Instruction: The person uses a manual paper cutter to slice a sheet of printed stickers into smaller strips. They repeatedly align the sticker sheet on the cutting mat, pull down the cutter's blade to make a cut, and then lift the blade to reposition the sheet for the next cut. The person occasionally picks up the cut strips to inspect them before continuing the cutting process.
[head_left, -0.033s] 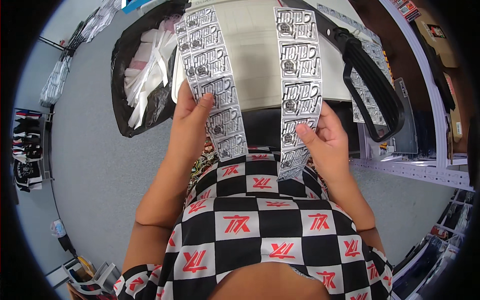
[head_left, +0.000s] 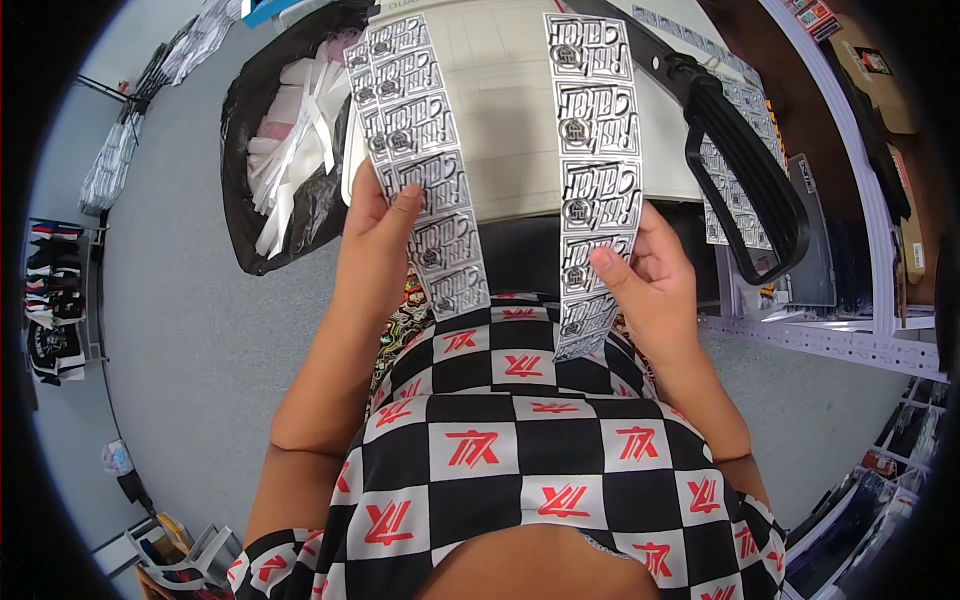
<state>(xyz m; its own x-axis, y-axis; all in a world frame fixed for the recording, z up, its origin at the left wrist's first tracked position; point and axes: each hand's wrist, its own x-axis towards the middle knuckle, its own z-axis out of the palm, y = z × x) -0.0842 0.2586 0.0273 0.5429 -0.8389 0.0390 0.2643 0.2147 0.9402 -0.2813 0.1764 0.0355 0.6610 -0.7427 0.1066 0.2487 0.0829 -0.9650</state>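
My left hand (head_left: 375, 225) pinches two overlapping strips of printed stickers (head_left: 428, 150), white with black and grey lettering, thumb on top and fingers behind. My right hand (head_left: 655, 275) grips a single sticker strip (head_left: 597, 130) of the same design by its right edge, its lower end curling near my shirt. Both strips stand lengthwise, apart from each other, above a cream-coloured paper trimmer (head_left: 505, 110) with a faint grid on its bed. The trimmer's black handle (head_left: 765, 190) rises to the right of my right hand.
A black bin bag (head_left: 245, 200) full of white and pink paper offcuts (head_left: 300, 150) stands left of the trimmer. Beyond the handle lie sticker sheets (head_left: 735, 190) on the table. A pale perforated metal frame (head_left: 830, 340) runs along the right side. Grey carpet (head_left: 200, 330) surrounds me.
The strips in my left hand have shifted slightly left and tilted, fanning a little farther apart. The right strip has barely moved.
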